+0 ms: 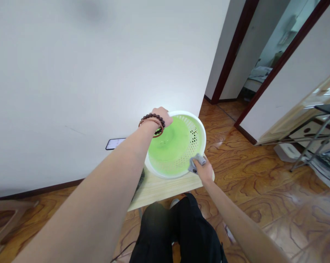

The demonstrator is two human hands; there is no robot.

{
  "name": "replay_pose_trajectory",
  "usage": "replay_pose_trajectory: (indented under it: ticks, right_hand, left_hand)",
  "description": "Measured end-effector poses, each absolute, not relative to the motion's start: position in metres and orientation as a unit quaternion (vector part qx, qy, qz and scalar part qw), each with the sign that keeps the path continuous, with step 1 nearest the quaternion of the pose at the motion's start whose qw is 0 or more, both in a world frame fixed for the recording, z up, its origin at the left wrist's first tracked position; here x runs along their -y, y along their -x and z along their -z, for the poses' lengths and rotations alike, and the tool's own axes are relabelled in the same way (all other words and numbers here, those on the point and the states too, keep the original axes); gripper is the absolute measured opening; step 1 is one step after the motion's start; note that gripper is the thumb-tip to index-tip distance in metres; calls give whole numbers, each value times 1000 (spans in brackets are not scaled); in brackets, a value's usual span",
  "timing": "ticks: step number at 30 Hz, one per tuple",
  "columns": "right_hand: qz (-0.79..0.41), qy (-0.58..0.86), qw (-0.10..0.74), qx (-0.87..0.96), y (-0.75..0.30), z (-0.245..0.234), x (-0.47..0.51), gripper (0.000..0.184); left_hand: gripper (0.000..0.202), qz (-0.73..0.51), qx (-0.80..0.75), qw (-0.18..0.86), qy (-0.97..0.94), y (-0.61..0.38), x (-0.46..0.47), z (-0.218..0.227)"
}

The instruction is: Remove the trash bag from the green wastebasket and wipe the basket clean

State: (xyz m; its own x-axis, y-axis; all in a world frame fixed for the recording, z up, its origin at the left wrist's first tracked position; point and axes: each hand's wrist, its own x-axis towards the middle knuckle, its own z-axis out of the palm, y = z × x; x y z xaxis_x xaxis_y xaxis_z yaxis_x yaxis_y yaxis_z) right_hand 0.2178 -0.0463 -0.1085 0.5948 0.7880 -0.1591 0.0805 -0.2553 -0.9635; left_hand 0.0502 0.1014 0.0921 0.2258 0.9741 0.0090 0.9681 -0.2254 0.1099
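A white plastic colander (192, 145) is nested with a light green basin (167, 142), tilted above a small wooden table. At the far left of the rim, my left hand (163, 114) is closed on the colander's edge, its fingertips partly hidden. Beads and a bracelet circle that wrist. My right hand (205, 170) pinches a folded grey cloth (195, 163) against the near right part of the rim.
The pale wooden table (159, 190) stands against a white wall (99, 73). A phone (114, 143) lies left of the colander, and a dark object (141, 179) is partly hidden by my left forearm. To the right are a doorway and a metal-legged stand (318, 146).
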Motion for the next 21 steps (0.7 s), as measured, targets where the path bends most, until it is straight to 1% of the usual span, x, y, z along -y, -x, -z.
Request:
replay_pose_trajectory:
  ticks: [2, 4, 8, 11, 13, 15, 17, 19, 21]
  right_hand:
    - [-289, 727, 538, 315, -233, 108, 41, 35]
    - [-321, 720, 548, 280, -224, 113, 44, 37]
    - [-516, 649, 548, 109, -151, 118, 63, 43]
    - [-652, 535, 537, -29, -88, 102, 74, 36]
    - [-693, 474, 538, -79, -58, 89, 74, 30]
    - [-707, 447, 540, -93, -44, 82, 71, 26]
    - [-697, 468, 537, -82, -49, 87, 69, 24]
    - [-658, 530, 533, -53, -72, 100, 68, 26]
    - [-587, 607, 536, 7, -110, 110, 68, 32]
  left_hand:
    - [41, -36, -619, 38, -784, -51, -101, -93]
    - [40, -41, -624, 45, -779, -50, -102, -93]
    - [40, -63, -646, 71, -757, -47, -102, -89]
    - [42, -68, -654, 85, -748, -49, -99, -88]
    - [44, -69, -655, 91, -747, -50, -96, -88]
    - [44, -67, -653, 93, -749, -50, -94, -89]
    - [43, -64, -645, 94, -756, -48, -92, -91]
    - [44, -61, -636, 93, -764, -43, -92, -93]
    - [45, -61, -634, 89, -766, -38, -92, -94]
